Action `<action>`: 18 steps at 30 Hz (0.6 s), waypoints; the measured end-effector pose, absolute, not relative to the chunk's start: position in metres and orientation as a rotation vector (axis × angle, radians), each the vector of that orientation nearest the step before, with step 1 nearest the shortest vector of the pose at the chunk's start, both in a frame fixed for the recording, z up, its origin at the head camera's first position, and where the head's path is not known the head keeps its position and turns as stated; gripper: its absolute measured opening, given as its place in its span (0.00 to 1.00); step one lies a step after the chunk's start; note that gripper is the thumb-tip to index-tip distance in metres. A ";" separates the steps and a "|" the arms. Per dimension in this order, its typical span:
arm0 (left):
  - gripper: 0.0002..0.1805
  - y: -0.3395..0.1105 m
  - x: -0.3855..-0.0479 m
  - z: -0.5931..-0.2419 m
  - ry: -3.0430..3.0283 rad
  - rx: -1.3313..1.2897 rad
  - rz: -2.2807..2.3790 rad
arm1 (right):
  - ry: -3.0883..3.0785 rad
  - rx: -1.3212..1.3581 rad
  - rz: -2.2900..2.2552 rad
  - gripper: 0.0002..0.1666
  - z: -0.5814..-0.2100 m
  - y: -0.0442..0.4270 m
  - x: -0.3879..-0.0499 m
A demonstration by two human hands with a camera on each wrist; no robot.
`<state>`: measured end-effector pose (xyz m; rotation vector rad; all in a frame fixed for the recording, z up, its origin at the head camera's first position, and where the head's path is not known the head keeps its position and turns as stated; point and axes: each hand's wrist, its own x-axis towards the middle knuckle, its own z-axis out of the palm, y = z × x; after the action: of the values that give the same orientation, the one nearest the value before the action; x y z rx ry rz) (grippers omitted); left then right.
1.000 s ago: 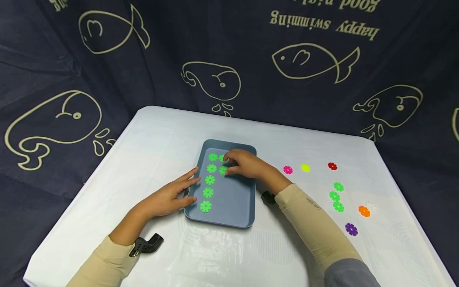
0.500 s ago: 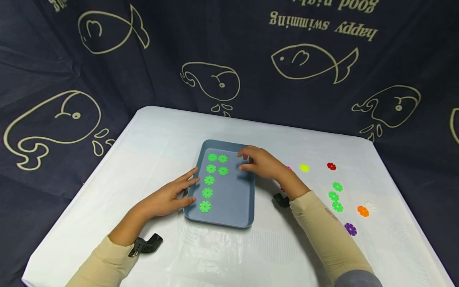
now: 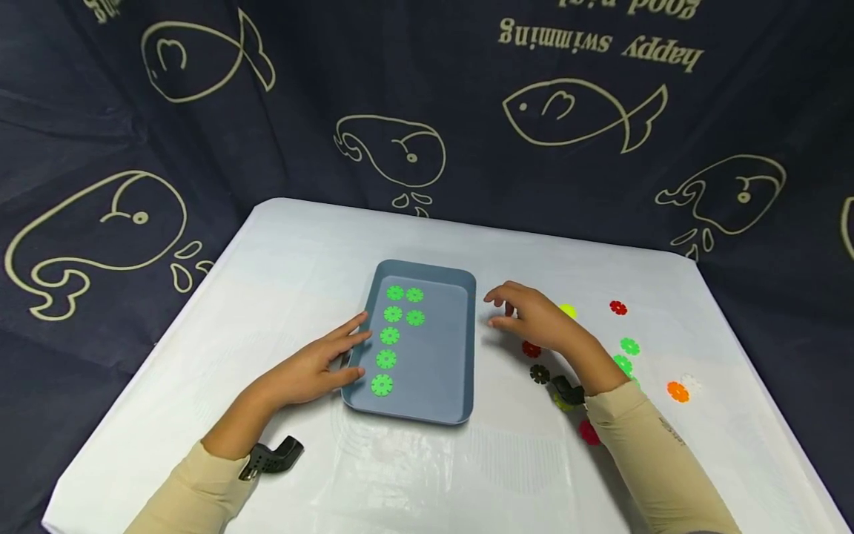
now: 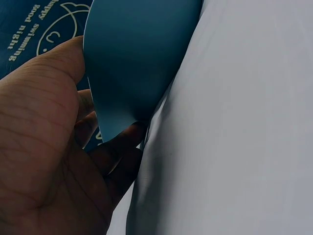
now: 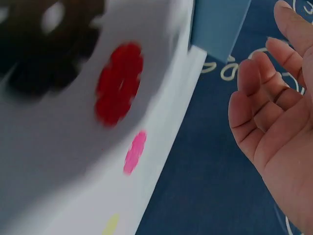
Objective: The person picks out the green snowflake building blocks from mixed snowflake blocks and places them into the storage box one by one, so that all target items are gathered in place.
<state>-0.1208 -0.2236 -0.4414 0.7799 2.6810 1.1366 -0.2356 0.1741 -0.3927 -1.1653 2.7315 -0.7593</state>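
A grey-blue tray (image 3: 434, 356) holds a left column of several green notched discs (image 3: 390, 336) and two more green discs (image 3: 415, 318) beside its upper end. Fingers spread, my left hand (image 3: 308, 372) touches the tray's left wall; in the left wrist view the hand (image 4: 44, 142) lies against the tray side (image 4: 132, 58). My right hand (image 3: 534, 319) is in the air just right of the tray, fingers loosely bent, holding nothing. The right wrist view shows that hand (image 5: 283, 112) with nothing in it, near a red disc (image 5: 120, 84) and a pink disc (image 5: 135, 152).
Right of the tray on the white table (image 3: 320, 252) lie a black disc (image 3: 540, 374), a crimson one (image 3: 589, 432), a dark red one (image 3: 618, 308), green ones (image 3: 630, 346), an orange one (image 3: 677, 391) and a white one (image 3: 692, 384). A dark patterned cloth (image 3: 300, 59) hangs behind.
My right hand has drawn back from the two upper green discs in the tray and moved right, past the tray's right wall. The left hand has stayed at the left wall.
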 end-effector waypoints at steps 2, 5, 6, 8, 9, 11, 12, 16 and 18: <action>0.38 -0.224 -0.121 -0.441 2.679 0.778 1.140 | 2.746 -1.142 -0.767 0.22 -0.392 0.183 -0.233; 0.38 -0.223 -0.121 -0.441 2.673 0.772 1.141 | 2.771 -1.119 -0.777 0.22 -0.393 0.196 -0.230; 0.38 -0.223 -0.121 -0.441 2.672 0.771 1.143 | 2.780 -1.107 -0.781 0.22 -0.393 0.201 -0.229; 0.38 -0.223 -0.121 -0.442 2.676 0.774 1.141 | 2.798 -1.076 -0.794 0.22 -0.394 0.210 -0.226; 0.38 -0.222 -0.121 -0.442 2.678 0.775 1.141 | 2.806 -1.061 -0.803 0.23 -0.394 0.215 -0.225; 0.38 -0.222 -0.121 -0.443 2.682 0.783 1.139 | 2.823 -1.023 -0.826 0.22 -0.395 0.224 -0.220; 0.38 -0.222 -0.122 -0.444 2.683 0.784 1.137 | 2.829 -1.007 -0.839 0.22 -0.395 0.229 -0.218; 0.37 -0.223 -0.122 -0.443 2.687 0.775 1.128 | 2.865 -0.943 -0.853 0.20 -0.394 0.243 -0.211; 0.37 -0.224 -0.122 -0.442 2.684 0.769 1.125 | 2.886 -0.902 -0.843 0.21 -0.394 0.249 -0.208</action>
<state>-0.1219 -0.2236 -0.4422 0.7691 2.6838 1.1248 -0.2081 0.2495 -0.3943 -0.9019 2.8856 -0.8427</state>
